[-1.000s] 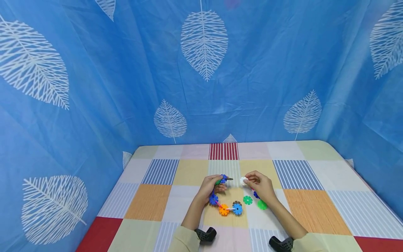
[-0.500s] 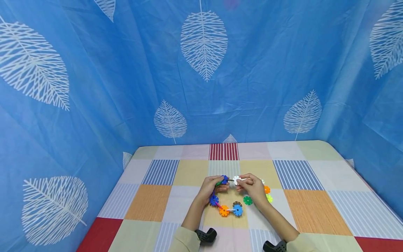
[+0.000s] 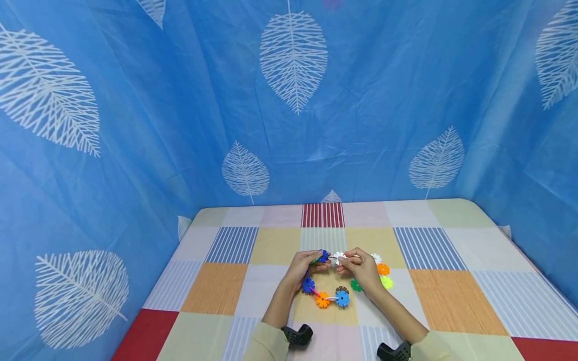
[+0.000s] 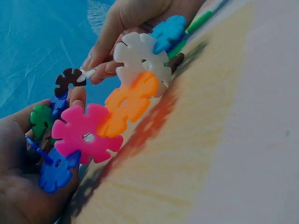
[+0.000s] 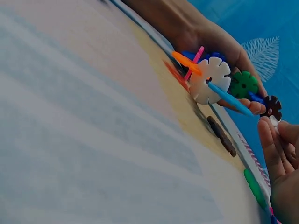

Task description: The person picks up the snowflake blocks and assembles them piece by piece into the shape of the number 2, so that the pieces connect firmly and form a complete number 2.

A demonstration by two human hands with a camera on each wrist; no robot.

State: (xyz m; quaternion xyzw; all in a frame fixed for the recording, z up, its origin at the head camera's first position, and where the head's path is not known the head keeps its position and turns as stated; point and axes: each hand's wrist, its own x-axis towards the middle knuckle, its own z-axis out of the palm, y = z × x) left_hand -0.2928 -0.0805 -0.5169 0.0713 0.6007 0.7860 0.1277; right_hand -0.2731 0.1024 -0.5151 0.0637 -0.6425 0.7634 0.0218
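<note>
My left hand (image 3: 301,268) holds one end of a chain of linked notched plastic discs: a green disc (image 4: 41,117), blue ones and a brown disc (image 4: 70,82) at the tip. From there the chain hangs down through a pink disc (image 4: 86,133), an orange disc (image 3: 322,300), a white disc (image 5: 210,80) and a light-blue disc (image 3: 342,299). My right hand (image 3: 361,268) pinches a small white disc (image 3: 339,258) between thumb and fingers. Its edge meets the brown disc's rim, notch side toward it. My right fingers hide part of the white disc.
On the patchwork tablecloth (image 3: 325,338) lie a loose brown disc (image 5: 222,135) and a green disc (image 3: 356,285). Beyond my right hand are another white disc (image 3: 376,258), an orange disc (image 3: 383,269) and a yellow-green disc (image 3: 386,282). A blue leaf-print curtain (image 3: 361,150) surrounds the table.
My right hand has moved left, bringing the white disc up to the brown one. White, orange and yellow-green discs now show beside it. My left hand has stayed nearly still.
</note>
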